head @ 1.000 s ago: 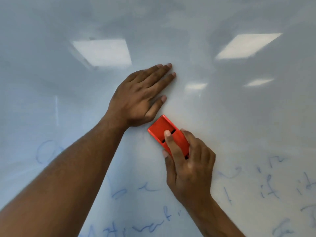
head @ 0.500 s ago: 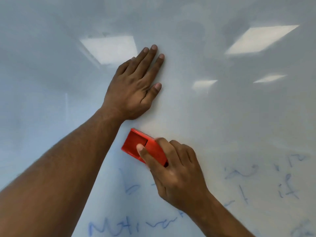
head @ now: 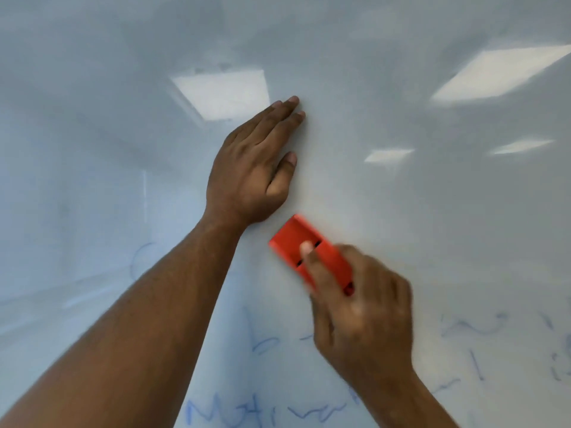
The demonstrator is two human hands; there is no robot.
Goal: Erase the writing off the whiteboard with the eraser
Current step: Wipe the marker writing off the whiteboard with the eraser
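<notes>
Head view: you look at a glossy whiteboard (head: 401,211) that fills the picture, with both your hands on it.
Left hand: your left hand (head: 250,174) lies flat on the whiteboard near the middle, fingers straight and close together, pointing up and to the right, thumb a little apart. It holds nothing.
Left forearm: it runs from the lower left corner up to that hand.
Right hand: your right hand (head: 361,310) grips the eraser (head: 306,251) from below and to the right. 1 finger lies along the eraser's top face; the other fingers curl at its far side. This hand is blurred, so you cannot tell the finer finger placement.
Eraser: red, rectangular, with dark slots across its top. It sits against the whiteboard, tilted with its free end up and to the left, just below and right of your left wrist, close to it but apart.
Writing: faint blue marker writing (head: 265,412) runs along the bottom edge, and more blue strokes (head: 475,329) sit at the lower right. A faint curved mark (head: 139,257) shows left of your forearm. None of it reads clearly.
Upper board: bright rectangular reflections of ceiling lights (head: 222,94) show on the surface.
</notes>
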